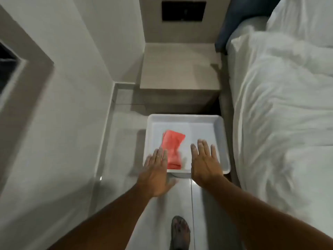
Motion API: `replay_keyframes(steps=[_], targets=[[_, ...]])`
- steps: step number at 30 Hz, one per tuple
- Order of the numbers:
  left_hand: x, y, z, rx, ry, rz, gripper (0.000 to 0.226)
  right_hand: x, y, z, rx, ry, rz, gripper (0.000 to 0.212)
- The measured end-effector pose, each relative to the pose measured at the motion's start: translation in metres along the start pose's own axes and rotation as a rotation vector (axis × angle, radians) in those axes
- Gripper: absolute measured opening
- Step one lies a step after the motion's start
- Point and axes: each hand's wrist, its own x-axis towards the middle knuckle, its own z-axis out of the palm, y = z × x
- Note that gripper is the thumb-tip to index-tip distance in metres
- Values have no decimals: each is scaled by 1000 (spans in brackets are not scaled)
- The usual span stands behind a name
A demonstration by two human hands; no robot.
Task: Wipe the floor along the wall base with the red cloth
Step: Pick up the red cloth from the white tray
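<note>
The red cloth (172, 149) is folded into an elongated, slightly crumpled rectangle and lies flat inside a white tray (222, 134), in the tray's left half, just below the centre of the frame. Its long axis runs roughly vertically in the frame, tilted slightly, and its lower left edge is partly hidden.

The pale, glossy tiled floor (126, 177) runs as a narrow strip between the white wall on the left and the bed with rumpled white bedding (281, 123) on the right. Directly on it sits a shallow white rectangular plastic tray (203, 120), just in front of a beige wooden nightstand (180, 73). One dark-socked foot (180, 233) stands on the tiles nearer the camera.
</note>
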Motion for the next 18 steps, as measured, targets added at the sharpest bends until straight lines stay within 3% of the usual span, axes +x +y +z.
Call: replay_keyframes(steps=[9, 15, 18], targets=[[170, -18, 103, 63, 250, -55, 97, 110, 24, 89, 106, -38, -53, 65], [202, -30, 134, 79, 89, 42, 87, 128, 26, 110, 130, -87, -63, 68], [210, -31, 136, 99, 31, 2, 89, 130, 24, 103, 125, -105, -55, 68]])
